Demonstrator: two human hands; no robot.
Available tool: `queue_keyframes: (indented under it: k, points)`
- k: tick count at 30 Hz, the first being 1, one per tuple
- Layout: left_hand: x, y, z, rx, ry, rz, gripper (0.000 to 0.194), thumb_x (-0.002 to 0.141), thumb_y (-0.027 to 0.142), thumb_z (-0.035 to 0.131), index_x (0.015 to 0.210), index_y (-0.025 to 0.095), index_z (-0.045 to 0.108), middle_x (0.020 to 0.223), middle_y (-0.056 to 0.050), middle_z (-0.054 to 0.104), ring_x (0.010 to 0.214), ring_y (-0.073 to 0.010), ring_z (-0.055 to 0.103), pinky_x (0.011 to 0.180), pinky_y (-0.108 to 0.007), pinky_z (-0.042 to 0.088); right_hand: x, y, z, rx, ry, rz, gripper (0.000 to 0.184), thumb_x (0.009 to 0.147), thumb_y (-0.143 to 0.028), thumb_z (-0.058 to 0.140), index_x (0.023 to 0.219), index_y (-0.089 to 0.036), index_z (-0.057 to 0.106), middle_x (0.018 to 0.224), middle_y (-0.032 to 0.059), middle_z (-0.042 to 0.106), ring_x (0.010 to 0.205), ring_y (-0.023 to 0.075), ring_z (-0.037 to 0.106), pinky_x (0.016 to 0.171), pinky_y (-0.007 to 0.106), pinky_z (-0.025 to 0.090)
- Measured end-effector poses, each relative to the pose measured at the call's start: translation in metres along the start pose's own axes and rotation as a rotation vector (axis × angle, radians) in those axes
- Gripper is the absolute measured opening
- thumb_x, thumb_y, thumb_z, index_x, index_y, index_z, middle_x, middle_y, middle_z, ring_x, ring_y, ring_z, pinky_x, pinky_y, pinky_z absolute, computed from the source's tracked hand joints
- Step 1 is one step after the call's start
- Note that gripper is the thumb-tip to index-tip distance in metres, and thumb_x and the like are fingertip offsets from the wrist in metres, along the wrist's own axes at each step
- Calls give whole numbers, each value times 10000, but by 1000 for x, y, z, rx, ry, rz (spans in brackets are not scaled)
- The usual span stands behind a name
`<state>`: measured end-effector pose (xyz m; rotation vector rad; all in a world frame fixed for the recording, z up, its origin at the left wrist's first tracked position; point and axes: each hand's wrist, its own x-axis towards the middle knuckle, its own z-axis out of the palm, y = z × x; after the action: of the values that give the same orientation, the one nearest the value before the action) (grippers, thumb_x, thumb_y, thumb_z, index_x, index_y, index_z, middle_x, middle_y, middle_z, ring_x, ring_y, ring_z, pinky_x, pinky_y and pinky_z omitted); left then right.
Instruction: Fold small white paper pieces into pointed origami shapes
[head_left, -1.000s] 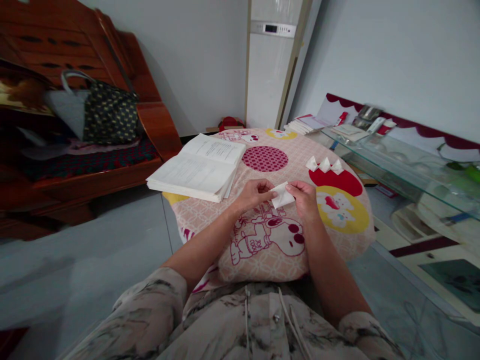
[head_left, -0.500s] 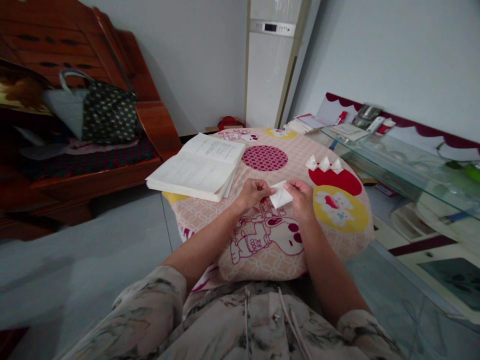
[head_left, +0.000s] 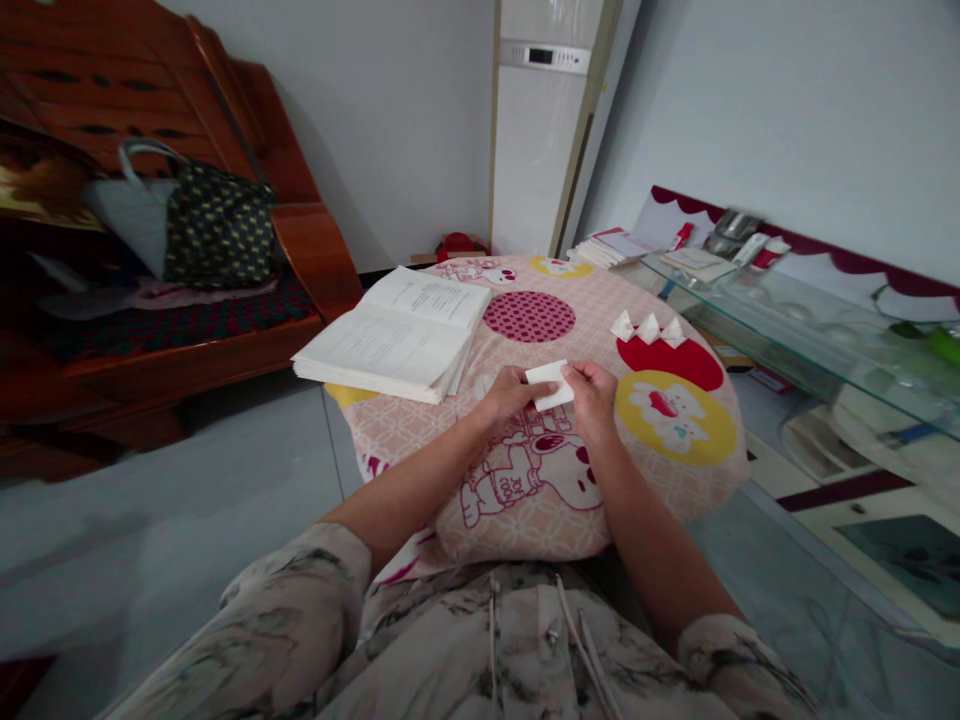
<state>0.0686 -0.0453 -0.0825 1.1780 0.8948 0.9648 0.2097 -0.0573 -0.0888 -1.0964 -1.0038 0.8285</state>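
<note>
A small white folded paper (head_left: 549, 385) is pinched between both my hands over a round cushion (head_left: 450, 440) with a pink cartoon-print cover. My left hand (head_left: 510, 393) grips the paper's left edge with curled fingers. Its right edge is held by my right hand (head_left: 592, 392), also closed. Three small folded white paper pieces (head_left: 649, 328) lie in a row on the cushion, beyond my right hand. An open book (head_left: 397, 335) rests on the cushion's far left part.
A wooden bench (head_left: 225, 330) with a dark patterned bag (head_left: 214, 228) stands at the left. A glass shelf (head_left: 810, 330) with books and small items runs along the right. A tall white standing unit (head_left: 540, 130) is against the far wall.
The paper has turned from a tilted diamond to a flatter, level rectangle. Both hands have shifted slightly left and away from me.
</note>
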Motion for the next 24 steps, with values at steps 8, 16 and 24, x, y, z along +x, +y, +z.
queue_keyframes:
  k: [8,16,24]
  points:
    - [-7,5,3,-39,-74,-124,311,713,287,888,694,71,664,536,-34,648,420,-88,573,445,-189,457,4,-3,0,78,105,72,206,604,-370,695,648,-178,633,568,-29,576,512,123,483,482,260,400]
    - [-8,-2,6,60,-113,-70,291,876,240,726,652,113,590,518,13,610,412,-64,542,403,-152,397,10,2,-5,128,160,104,199,566,-355,703,609,-177,624,536,-40,563,491,110,465,470,249,384]
    - [-10,0,5,65,-133,-104,284,916,248,656,674,109,602,547,-8,618,412,-74,557,399,-157,414,9,3,-5,136,150,123,199,560,-349,717,604,-173,635,531,-34,578,486,112,478,455,248,390]
